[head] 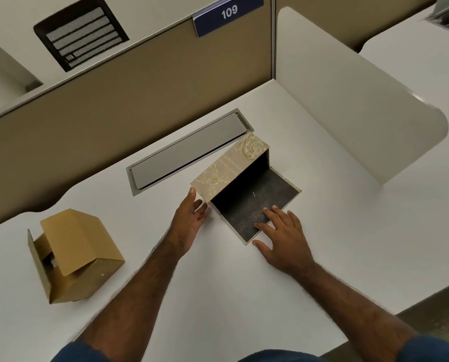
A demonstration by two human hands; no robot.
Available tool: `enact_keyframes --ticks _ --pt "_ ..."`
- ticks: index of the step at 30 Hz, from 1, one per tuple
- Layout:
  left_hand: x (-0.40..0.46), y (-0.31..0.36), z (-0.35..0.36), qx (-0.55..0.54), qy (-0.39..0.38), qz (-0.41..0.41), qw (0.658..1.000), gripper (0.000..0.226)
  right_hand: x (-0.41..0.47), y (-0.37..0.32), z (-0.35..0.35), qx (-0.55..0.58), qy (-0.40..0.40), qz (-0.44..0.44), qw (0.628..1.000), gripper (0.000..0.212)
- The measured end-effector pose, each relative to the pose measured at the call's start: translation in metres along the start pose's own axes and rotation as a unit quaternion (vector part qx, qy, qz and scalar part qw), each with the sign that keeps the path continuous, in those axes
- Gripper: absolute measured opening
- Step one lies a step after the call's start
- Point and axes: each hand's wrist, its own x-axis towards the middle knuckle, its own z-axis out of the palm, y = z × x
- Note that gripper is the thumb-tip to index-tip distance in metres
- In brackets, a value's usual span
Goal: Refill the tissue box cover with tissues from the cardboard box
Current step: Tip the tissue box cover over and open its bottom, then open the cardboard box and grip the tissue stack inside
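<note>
A white surface (218, 270) inside an office cubicle, seen from above. At the far left lies a brown cardboard box (77, 254), tipped on its side with one end flap open; its contents cannot be made out. Two bare forearms reach in from the bottom edge. The left hand (189, 215) rests at the near corner of the tissue box cover (231, 168), fingers (192, 192) loosely extended, the fingertips touching its cream, floral-patterned side. A grey recessed panel (186, 152) is set into the surface just behind the cover. The cover stands open, its dark inside showing, with a dark flap (257, 202) folded flat onto the surface toward the viewer. The right hand (280, 236) lies palm down on the near edge of that flap, fingers spread, gripping nothing. A white divider (348, 100) rises at the right, and a sign reading 109 (228, 14) hangs on the beige partition above
</note>
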Motion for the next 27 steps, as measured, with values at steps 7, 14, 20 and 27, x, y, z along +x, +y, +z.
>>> enact_keyframes --ticks 7,14,20,27 --pt "-0.031 -0.039 -0.033 0.019 -0.007 -0.007 1.0 0.056 -0.005 -0.016 0.003 -0.024 0.019 0.019 0.999 0.036" --pt "-0.059 -0.041 -0.08 0.016 0.014 0.062 0.998 0.059 -0.024 -0.061 0.013 -0.026 0.011 0.028 0.999 0.037" --pt "-0.093 -0.029 -0.126 0.088 0.132 0.199 0.967 0.043 -0.034 -0.118 0.027 -0.003 0.02 -0.006 1.0 0.035" --pt "-0.122 -0.015 -0.2 0.241 0.273 0.371 0.854 0.024 -0.032 -0.198 0.046 0.03 0.028 -0.044 0.998 0.034"
